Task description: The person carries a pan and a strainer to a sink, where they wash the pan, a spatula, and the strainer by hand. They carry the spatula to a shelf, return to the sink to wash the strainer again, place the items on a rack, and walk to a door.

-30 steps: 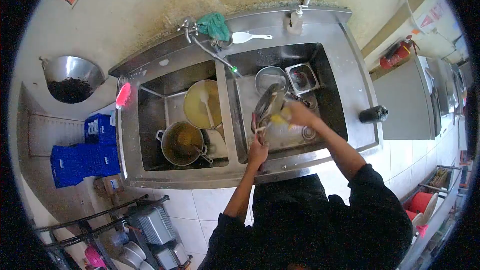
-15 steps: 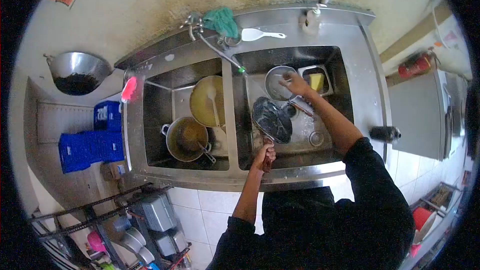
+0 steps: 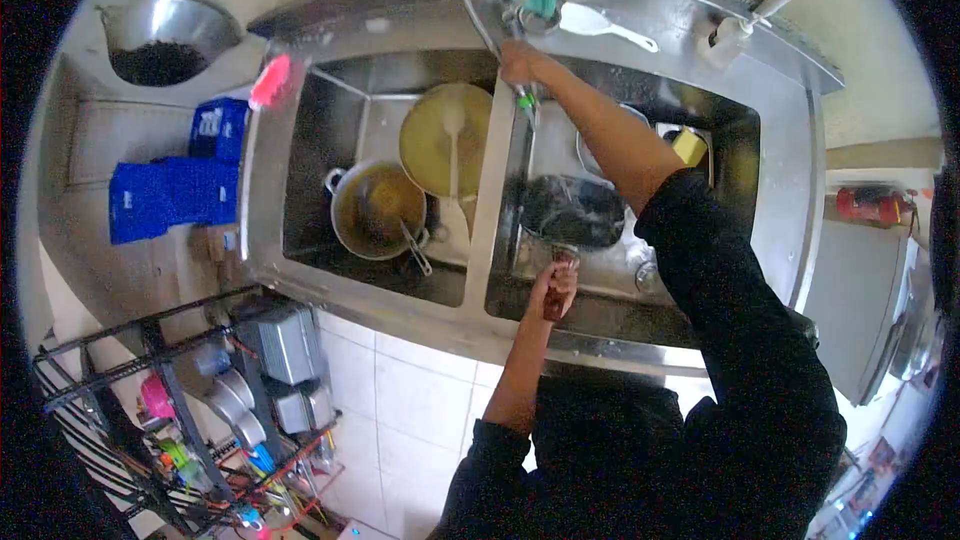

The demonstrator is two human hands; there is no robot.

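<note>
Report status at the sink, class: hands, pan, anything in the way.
Left hand shut on handle of pan. Right hand gripping faucet spout. Pan inside right basin. Pots apart in left basin, nothing blocking.

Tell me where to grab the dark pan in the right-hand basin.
By its reddish handle, coming from the sink's near edge. The dark pan lies in the basin with that handle pointing back toward the person, and the left hand is closed on it there.
</note>
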